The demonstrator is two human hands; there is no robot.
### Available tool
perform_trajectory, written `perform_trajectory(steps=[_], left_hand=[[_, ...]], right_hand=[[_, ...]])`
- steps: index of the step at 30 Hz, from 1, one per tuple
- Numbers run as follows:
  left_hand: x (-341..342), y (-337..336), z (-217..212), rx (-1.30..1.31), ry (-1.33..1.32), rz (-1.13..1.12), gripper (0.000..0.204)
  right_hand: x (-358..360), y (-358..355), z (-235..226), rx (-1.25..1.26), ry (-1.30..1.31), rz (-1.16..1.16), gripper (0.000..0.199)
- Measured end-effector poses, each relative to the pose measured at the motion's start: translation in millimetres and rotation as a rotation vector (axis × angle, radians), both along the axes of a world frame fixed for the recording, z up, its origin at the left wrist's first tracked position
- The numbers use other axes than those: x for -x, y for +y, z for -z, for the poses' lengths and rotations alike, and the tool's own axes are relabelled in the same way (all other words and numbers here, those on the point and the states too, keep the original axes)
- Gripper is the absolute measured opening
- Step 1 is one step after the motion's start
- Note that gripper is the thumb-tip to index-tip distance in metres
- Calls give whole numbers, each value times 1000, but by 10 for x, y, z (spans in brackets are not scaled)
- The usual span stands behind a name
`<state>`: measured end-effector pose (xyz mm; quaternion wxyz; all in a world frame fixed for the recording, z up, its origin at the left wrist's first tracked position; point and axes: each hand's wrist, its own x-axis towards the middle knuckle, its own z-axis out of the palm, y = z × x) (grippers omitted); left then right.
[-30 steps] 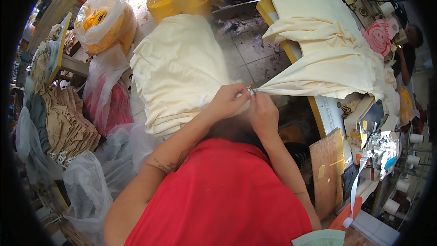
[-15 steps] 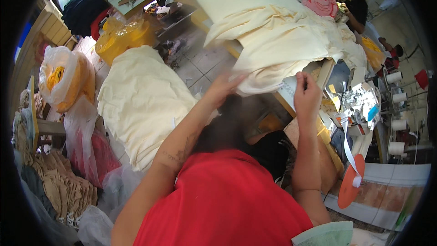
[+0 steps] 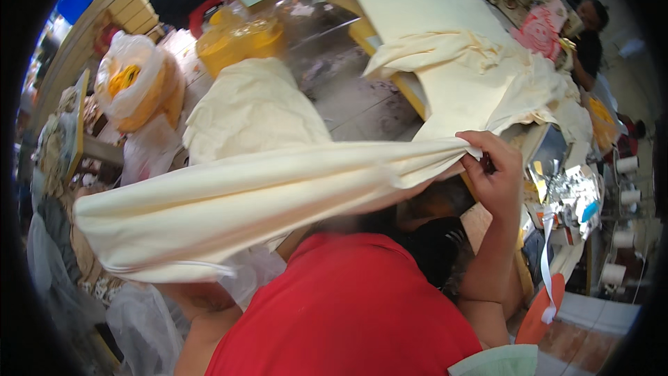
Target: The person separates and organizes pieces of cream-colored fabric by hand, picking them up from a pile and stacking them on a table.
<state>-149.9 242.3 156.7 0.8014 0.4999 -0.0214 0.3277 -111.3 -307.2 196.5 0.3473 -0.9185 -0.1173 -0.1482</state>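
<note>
A long cream cloth (image 3: 257,202) is stretched across in front of me, folded lengthwise and gathered toward its right end. My right hand (image 3: 499,175) is closed on that gathered end, pinching it between thumb and fingers. My left forearm (image 3: 198,298) passes beneath the cloth's left part, and the hand itself is hidden behind the fabric. Just beyond the right hand, more cream fabric (image 3: 459,90) lies heaped on the worktable. Another bundle of cream cloth (image 3: 254,108) rests past the stretched piece, to the left.
A sewing machine (image 3: 557,167) with a white tape stands at right, above an orange disc (image 3: 543,310). Thread cones (image 3: 626,198) line the right side. Plastic bags (image 3: 136,83) and a yellow bag (image 3: 240,42) stand at left. Another person (image 3: 588,49) sits at far right.
The cream cloth has been pulled off the table edge and drawn out leftward across my front. My left arm has swung left and nearer; the right hand moved slightly right. The view shifted.
</note>
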Motion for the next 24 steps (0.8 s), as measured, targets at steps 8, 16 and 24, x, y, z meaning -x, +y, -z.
perform_trajectory(steps=[8, 16, 24], left_hand=[[-193, 726, -347, -27, -124, 68, 37], [-1259, 648, -977, -222, -155, -204, 31], [142, 800, -188, -347, 200, -118, 16]], right_hand=[[-545, 318, -387, -351, 154, -230, 21], [-1907, 1413, -708, -937, 56, -334, 31], [-816, 1091, 124, -1032, 271, -280, 25]])
